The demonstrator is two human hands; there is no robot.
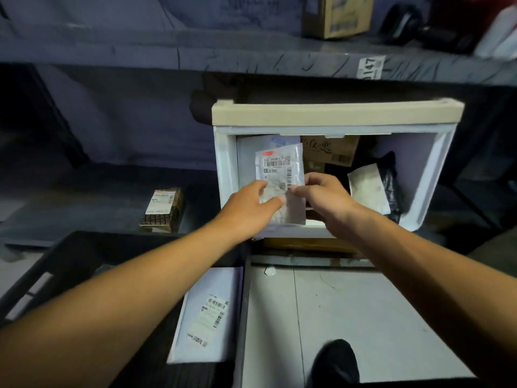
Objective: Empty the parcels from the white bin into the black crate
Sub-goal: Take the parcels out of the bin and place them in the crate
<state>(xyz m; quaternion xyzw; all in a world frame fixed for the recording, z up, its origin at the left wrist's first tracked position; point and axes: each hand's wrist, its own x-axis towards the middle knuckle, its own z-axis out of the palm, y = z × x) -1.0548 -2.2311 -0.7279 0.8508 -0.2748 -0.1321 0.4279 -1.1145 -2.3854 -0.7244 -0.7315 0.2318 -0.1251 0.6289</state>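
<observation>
The white bin (pixel 223 169) stands open on the lower shelf, facing me. In front of its opening I hold a small clear plastic parcel (pixel 281 163) with a barcode label. My left hand (pixel 249 204) pinches its lower left side and my right hand (pixel 321 194) pinches its lower right edge. Inside the bin lie a brown cardboard box (pixel 333 151), a black bag with a white label (pixel 372 186) and a white envelope behind the held parcel. The black crate (pixel 84 247) sits at lower left, with a white labelled parcel (pixel 209 315) in it.
A small dark patterned parcel (pixel 163 207) lies on the shelf left of the bin. A cardboard box (pixel 338 15) and dark items stand on the upper shelf. The grey floor and my black shoe (pixel 335 362) are below.
</observation>
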